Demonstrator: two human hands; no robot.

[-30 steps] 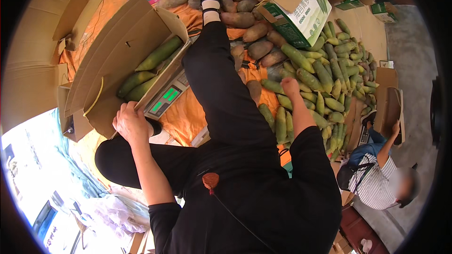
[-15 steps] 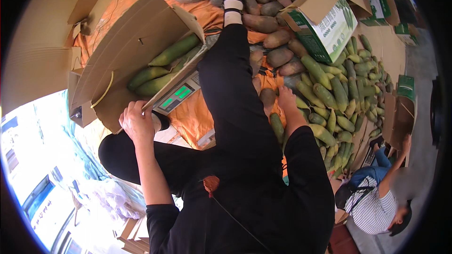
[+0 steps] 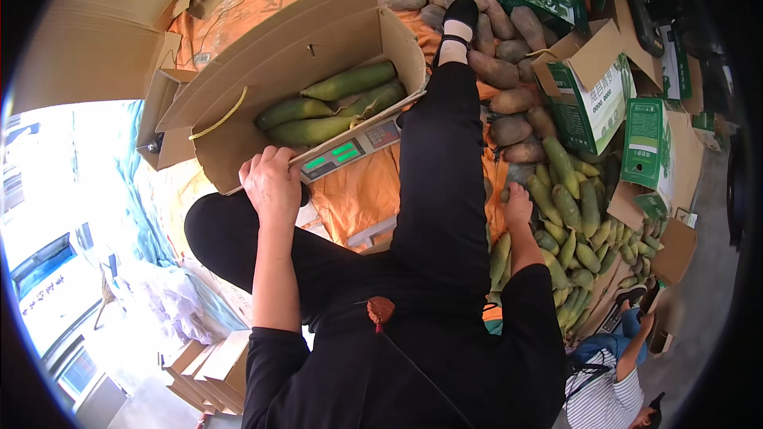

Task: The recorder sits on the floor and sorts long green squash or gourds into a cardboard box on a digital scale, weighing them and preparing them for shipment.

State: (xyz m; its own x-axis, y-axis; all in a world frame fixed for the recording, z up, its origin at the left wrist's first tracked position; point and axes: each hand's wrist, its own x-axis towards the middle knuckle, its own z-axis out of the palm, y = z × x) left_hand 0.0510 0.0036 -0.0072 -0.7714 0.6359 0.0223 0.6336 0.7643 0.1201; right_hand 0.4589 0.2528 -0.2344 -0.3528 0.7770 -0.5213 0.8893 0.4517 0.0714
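Your left hand (image 3: 271, 181) pinches the rim of the open cardboard box (image 3: 266, 59) at 11 o'clock, green radishes (image 3: 351, 79) inside. Right hand (image 3: 518, 205) is curled at 3 by the radish pile (image 3: 590, 210); honestly can't tell if it's gripping one. Green-and-white carton (image 3: 596, 111) at 2 o'clock has printed lettering (image 3: 610, 94).

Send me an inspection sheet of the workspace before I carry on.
Surface: wrinkled orange sheet.
Main items: open cardboard box holding green radishes; lit digital scale at its near side.
Clutter: green radish pile, reddish-brown root vegetables, green-and-white cartons.
Hands: left hand on the box's near edge; right hand at the pile, grip unclear.
Cables: only a thin cord at the chest pendant clearly seen.
Surroundings: another person in a striped shirt, lower right; cardboard boxes, lower left.
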